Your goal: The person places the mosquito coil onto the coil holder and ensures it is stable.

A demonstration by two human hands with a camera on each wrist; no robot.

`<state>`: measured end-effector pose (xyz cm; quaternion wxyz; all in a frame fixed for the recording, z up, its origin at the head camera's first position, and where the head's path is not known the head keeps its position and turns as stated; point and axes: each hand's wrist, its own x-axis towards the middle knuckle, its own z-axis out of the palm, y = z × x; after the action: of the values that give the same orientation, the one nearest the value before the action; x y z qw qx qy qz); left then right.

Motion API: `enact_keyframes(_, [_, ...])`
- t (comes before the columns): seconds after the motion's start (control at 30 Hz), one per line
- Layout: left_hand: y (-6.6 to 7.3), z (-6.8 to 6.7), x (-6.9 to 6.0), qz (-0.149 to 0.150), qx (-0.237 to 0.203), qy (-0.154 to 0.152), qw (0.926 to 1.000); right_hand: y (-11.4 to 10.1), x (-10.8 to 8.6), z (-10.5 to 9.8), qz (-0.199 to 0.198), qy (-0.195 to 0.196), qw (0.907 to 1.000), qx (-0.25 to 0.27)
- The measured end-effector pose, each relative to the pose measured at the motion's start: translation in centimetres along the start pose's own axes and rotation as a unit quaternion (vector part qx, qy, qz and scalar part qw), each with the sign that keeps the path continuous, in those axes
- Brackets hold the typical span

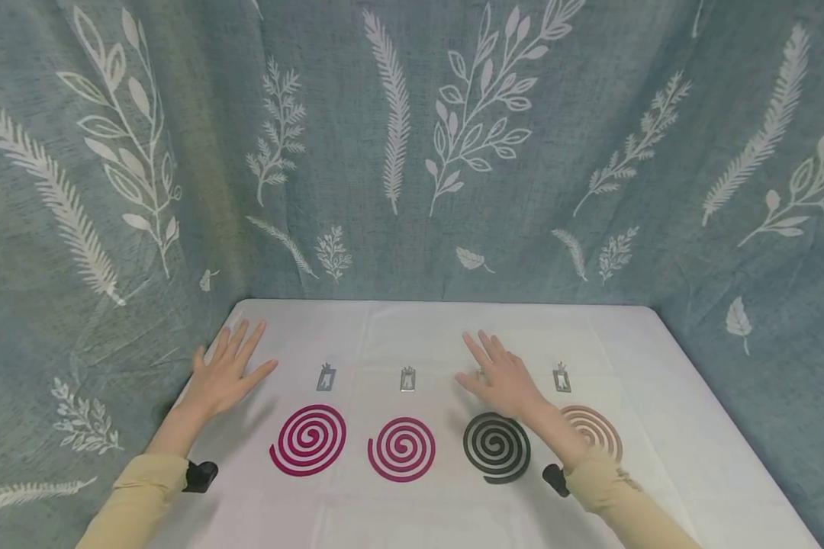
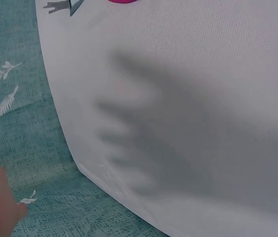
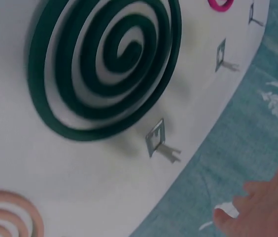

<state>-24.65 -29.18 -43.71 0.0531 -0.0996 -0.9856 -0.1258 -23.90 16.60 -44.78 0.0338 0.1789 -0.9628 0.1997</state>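
Observation:
My left hand (image 1: 218, 377) is held with fingers spread above the left edge of the white table, casting a shadow. My right hand (image 1: 506, 381) hovers, fingers extended, just beyond the dark green mosquito coil (image 3: 134, 49); neither hand holds anything. Two magenta mosquito coils, the left coil (image 1: 310, 437) and the middle coil (image 1: 402, 448), lie between the hands. A brown coil (image 1: 618, 446) is partly covered by my right forearm. Behind the coils is a row of small metal stands, among them the left stand (image 1: 319, 379) and the right stand (image 1: 557, 379). My right hand mostly hides one stand.
The white table (image 1: 412, 518) has rounded far corners. A blue-green curtain (image 1: 412, 252) with white leaf prints hangs behind it and along both sides. Black bands with cameras sit at both wrists, below rolled beige sleeves.

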Motion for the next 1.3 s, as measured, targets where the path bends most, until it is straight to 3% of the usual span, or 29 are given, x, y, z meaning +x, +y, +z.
enact_keyframes(0.67, [1.7,0.9,0.0,-0.012,-0.091,-0.013,0.9957,-3.2,0.3,2.9,-0.018,-0.042,0.9964,0.072])
enact_keyframes(1.0, [2.1,1.0,0.0,-0.016,-0.116,-0.044,0.9921,-4.7,0.3,4.1,-0.020,-0.069,0.9919,0.104])
enact_keyframes(1.3, [2.1,1.1,-0.3,-0.015,-0.183,-0.091,0.9788,-6.0,0.5,4.8,-0.027,-0.088,0.9899,0.108])
